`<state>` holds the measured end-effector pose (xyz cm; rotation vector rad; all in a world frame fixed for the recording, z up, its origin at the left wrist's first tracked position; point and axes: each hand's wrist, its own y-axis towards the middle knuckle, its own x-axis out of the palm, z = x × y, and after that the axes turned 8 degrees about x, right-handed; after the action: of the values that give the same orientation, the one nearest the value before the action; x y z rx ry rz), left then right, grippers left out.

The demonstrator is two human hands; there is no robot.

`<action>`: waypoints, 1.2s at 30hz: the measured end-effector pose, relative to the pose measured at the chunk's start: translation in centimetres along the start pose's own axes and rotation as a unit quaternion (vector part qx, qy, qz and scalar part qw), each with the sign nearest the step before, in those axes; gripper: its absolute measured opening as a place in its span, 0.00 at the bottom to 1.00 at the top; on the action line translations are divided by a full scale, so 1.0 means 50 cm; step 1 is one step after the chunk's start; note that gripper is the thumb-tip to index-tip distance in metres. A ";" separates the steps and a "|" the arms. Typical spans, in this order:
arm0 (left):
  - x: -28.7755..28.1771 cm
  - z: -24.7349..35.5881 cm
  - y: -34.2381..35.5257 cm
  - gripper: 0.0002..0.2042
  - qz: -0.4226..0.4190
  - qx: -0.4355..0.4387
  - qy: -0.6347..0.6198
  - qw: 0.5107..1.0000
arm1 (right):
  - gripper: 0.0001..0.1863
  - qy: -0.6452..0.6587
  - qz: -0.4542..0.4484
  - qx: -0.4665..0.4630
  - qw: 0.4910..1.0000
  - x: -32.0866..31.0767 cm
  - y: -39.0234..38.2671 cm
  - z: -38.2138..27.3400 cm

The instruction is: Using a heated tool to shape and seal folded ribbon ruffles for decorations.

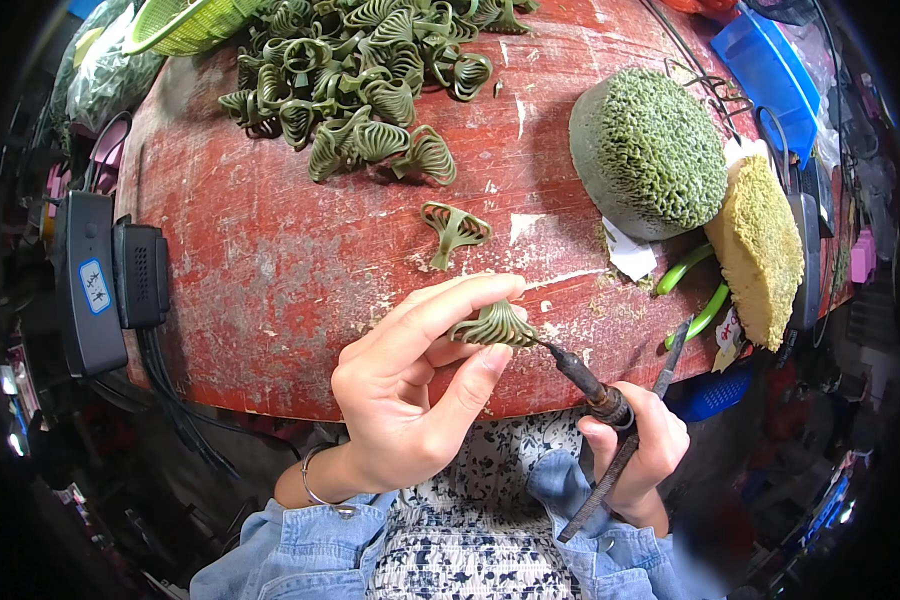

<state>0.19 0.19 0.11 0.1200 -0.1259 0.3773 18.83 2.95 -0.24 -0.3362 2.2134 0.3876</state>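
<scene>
In the head view, the left hand [410,390] pinches a fan-shaped, olive-green ribbed piece [495,328] between thumb and forefinger, parted only by its width, above the near edge of the worn red table [260,230]. The right hand [642,455] has its fingers curled closed around a dark, pen-shaped tool with a thin metal tip [590,385]; a long grey metal strip [610,485] also passes through that hand. The step looks like working the tip at the piece's right edge, which calls for a steady pinch and fine tip control. The piece looks glossy, with thin curved ribs spreading below a narrower top; 1 similar green loose piece [456,235] lies just beyond.
</scene>
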 end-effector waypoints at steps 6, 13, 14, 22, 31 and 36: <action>-0.002 0.000 0.002 0.16 -0.013 0.005 0.011 1.000 | 0.20 -0.010 -0.006 0.001 1.000 0.000 0.002 -0.004; -0.004 0.002 0.003 0.15 -0.013 0.006 -0.005 1.000 | 0.22 0.072 0.004 0.042 0.997 0.004 -0.008 0.006; -0.006 0.002 0.002 0.15 -0.013 0.004 -0.009 1.000 | 0.22 0.100 -0.002 0.064 0.993 0.005 -0.011 0.007; -0.021 0.010 0.008 0.13 0.006 -0.035 -0.142 0.989 | 0.22 0.200 -0.021 0.111 0.973 0.004 -0.008 0.000; -0.049 0.013 0.037 0.08 0.065 0.074 0.208 0.973 | 0.12 0.458 -0.210 0.254 0.825 -0.044 0.032 -0.048; -0.031 0.010 0.051 0.10 0.103 0.094 0.363 0.921 | 0.11 0.462 -0.159 0.356 0.797 -0.044 0.044 -0.067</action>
<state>-2.24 1.90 0.59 0.1492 0.6402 0.6217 17.01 3.91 3.84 -0.5316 2.9283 -1.0056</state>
